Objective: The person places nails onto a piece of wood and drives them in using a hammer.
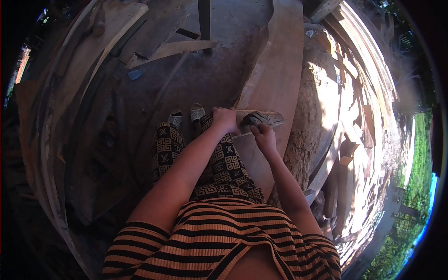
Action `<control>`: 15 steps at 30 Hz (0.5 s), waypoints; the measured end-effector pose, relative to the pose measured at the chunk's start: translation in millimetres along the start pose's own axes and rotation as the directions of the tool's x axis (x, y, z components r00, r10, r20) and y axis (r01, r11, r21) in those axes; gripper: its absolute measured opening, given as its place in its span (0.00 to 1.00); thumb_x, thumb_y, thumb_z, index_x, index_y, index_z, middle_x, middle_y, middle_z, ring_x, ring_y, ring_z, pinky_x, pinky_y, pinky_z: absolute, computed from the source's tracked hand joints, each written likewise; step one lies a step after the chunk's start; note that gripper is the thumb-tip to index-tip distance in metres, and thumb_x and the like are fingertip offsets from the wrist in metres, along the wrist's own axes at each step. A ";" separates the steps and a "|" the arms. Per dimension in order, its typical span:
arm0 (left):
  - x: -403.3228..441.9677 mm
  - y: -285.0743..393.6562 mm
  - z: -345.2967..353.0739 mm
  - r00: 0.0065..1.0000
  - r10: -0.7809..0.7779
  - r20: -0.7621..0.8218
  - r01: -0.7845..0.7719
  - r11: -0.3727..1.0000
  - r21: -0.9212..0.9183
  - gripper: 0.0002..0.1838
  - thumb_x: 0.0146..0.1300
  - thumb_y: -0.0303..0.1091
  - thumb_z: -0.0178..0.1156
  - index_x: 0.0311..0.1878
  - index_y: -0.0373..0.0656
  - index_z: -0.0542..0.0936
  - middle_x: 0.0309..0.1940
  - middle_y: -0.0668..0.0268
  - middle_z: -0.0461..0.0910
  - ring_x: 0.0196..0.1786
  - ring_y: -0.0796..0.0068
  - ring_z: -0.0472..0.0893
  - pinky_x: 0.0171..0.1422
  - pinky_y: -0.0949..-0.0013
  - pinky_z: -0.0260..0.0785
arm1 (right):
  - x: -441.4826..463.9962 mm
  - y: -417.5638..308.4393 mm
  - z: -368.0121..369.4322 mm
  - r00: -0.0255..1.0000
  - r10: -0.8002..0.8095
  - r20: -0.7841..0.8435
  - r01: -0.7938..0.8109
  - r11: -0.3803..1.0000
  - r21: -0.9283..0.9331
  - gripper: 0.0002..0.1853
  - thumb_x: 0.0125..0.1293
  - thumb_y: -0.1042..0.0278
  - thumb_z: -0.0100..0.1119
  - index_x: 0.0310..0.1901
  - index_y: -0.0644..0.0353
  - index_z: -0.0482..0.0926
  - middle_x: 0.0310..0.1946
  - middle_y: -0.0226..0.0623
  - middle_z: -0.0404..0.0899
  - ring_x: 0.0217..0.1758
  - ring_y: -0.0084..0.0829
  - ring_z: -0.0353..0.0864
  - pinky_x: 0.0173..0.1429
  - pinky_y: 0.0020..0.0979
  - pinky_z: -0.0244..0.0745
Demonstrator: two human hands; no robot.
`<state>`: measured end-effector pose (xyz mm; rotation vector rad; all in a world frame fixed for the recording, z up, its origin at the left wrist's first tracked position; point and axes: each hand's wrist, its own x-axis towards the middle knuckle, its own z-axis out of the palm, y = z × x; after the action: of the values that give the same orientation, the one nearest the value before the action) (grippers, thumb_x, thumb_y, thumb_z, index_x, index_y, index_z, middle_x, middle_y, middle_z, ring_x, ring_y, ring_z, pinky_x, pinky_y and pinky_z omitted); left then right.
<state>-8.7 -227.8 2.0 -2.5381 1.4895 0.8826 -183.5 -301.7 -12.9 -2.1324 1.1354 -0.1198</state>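
A short wooden piece with dark markings at its right end lies crosswise over a long, wide plank. My left hand is closed round the left end of this piece. On the piece's upper face rests a dark tool, too small to name surely. My right hand grips that tool from the near side, its fingers bent. The two hands are a short way apart, with the tool between them. The underside of the wooden piece is hidden.
A rough log or slab lies right of the plank, with stacked scrap wood beyond. Curved boards line the left side. A dark post and a thin wood offcut are ahead. My sandalled feet are on the floor.
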 end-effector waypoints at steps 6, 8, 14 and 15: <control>-3.2 -2.1 0.9 1.000 0.004 0.007 -0.004 1.000 -0.004 0.47 0.34 0.57 0.74 0.57 0.39 0.73 0.48 0.58 0.82 0.55 0.60 0.80 0.61 0.52 0.64 | 2.7 -5.4 6.8 0.994 0.053 -0.096 -0.022 0.954 0.300 0.22 0.61 0.48 0.58 0.38 0.64 0.81 0.30 0.56 0.79 0.39 0.54 0.80 0.42 0.48 0.71; -1.7 -2.5 -1.8 1.000 -0.008 0.017 0.008 1.000 -0.004 0.47 0.34 0.57 0.74 0.58 0.39 0.73 0.47 0.58 0.82 0.55 0.60 0.80 0.61 0.52 0.64 | 9.6 5.7 17.4 0.966 -0.159 -0.203 0.167 0.986 0.026 0.19 0.62 0.54 0.62 0.34 0.67 0.80 0.15 0.37 0.73 0.20 0.25 0.74 0.27 0.33 0.67; -3.3 -0.7 -1.1 0.999 -0.039 0.037 0.039 0.999 -0.004 0.54 0.33 0.59 0.75 0.63 0.38 0.69 0.50 0.57 0.81 0.57 0.59 0.78 0.64 0.51 0.62 | 15.1 12.6 16.1 0.997 -0.024 -0.067 0.040 0.966 0.254 0.18 0.64 0.55 0.61 0.29 0.65 0.78 0.16 0.29 0.71 0.18 0.18 0.70 0.21 0.26 0.64; -4.9 0.5 0.9 0.999 -0.039 0.014 0.038 0.998 0.049 0.56 0.32 0.60 0.75 0.65 0.38 0.68 0.52 0.56 0.80 0.58 0.58 0.77 0.64 0.49 0.61 | 8.8 4.9 13.1 0.998 -0.027 -0.061 0.041 0.967 0.253 0.18 0.64 0.55 0.61 0.29 0.65 0.78 0.16 0.29 0.71 0.18 0.18 0.70 0.21 0.26 0.64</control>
<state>-11.3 -224.0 3.8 -2.5116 1.4348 0.8477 -176.5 -303.0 -27.8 -1.9305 1.0545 -0.3267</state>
